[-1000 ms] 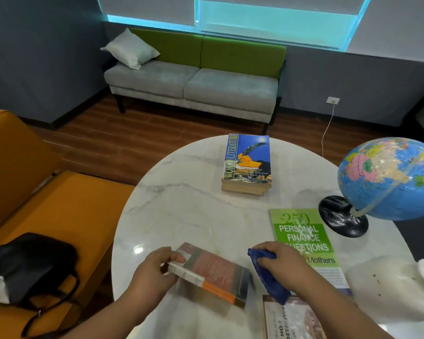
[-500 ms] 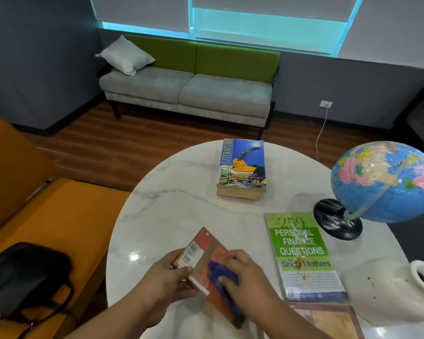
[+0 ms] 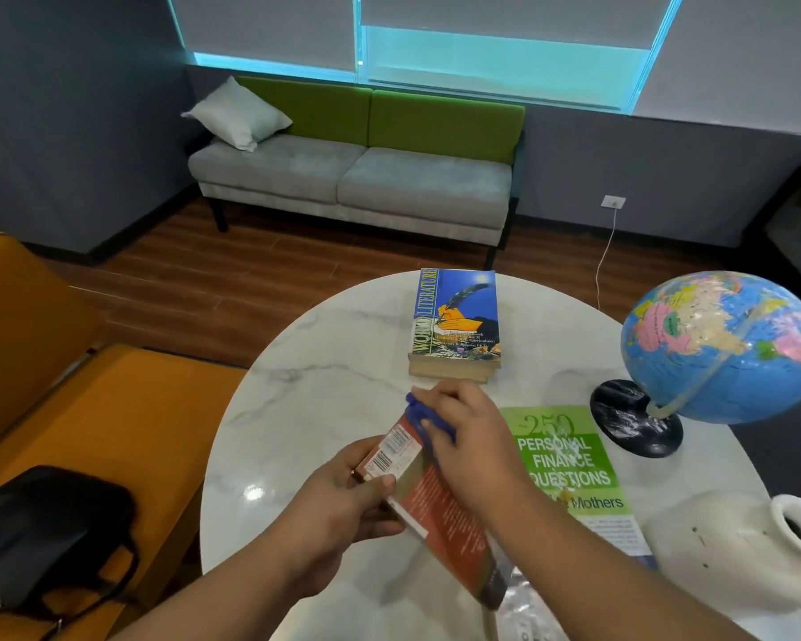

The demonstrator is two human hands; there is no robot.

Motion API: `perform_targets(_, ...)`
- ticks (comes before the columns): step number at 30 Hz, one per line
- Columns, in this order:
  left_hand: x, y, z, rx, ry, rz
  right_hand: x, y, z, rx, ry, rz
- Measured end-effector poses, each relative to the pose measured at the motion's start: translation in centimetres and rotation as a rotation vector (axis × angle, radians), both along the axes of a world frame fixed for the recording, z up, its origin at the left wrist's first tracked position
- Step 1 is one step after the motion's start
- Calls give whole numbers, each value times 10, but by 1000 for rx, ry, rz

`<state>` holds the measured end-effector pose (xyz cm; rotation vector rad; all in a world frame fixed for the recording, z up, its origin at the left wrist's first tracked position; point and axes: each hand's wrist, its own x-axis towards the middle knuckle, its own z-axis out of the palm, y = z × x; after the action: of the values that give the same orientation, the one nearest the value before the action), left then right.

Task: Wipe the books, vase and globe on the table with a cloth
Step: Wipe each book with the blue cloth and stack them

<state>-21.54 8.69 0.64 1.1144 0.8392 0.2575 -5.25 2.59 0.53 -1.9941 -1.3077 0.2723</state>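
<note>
Closest to me, above the table's [image 3: 306, 390] near edge, my left hand [image 3: 343, 497] pinches the red book [image 3: 440, 506] at its barcode corner, thumb on top and fingers curled beneath, holding it tilted up. My right hand [image 3: 468, 446] curls its fingers round the blue cloth [image 3: 428, 416] and presses it on the cover's far end. A second ago the cloth sat beside a flatter book; the stroke has since run up the cover, so I judge this face nearly done. Just right lies the green book [image 3: 560, 460], then the vase [image 3: 722, 552] on its side. Farther off stand the globe [image 3: 722, 344] and the blue book [image 3: 458, 316], which I take as still to do.
</note>
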Motion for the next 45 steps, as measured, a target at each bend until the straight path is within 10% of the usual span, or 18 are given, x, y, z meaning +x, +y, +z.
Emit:
perform_targets(4, 1, 5, 5, 35, -69, 10, -28, -10, 1, 21, -33, 207)
perform_targets(13, -9, 34, 18, 52, -160, 236, 16, -38, -22, 24, 269, -225)
perform_targets(19, -7, 36, 28, 655, -99, 112, 26, -40, -5, -154, 1477, -399)
perform_targets(24, -5, 21, 16, 1041, -82, -257, 24, -34, 15, -177, 1602, -118)
perform_targets(27, -5, 19, 10, 912, -2, -151, 27, -35, 11, -65, 1570, -136)
perform_targets(33, -4, 20, 25, -305, -118, -65, 31, -39, 10, -2, 1427, -111)
perform_targets(41, -6, 25, 14, -118, -90, -31, 36, -36, 4, 49, 731, -356)
perform_targets(45, -1, 22, 11, -81, -49, 0, 2, -31, 15, 114, 196, 140)
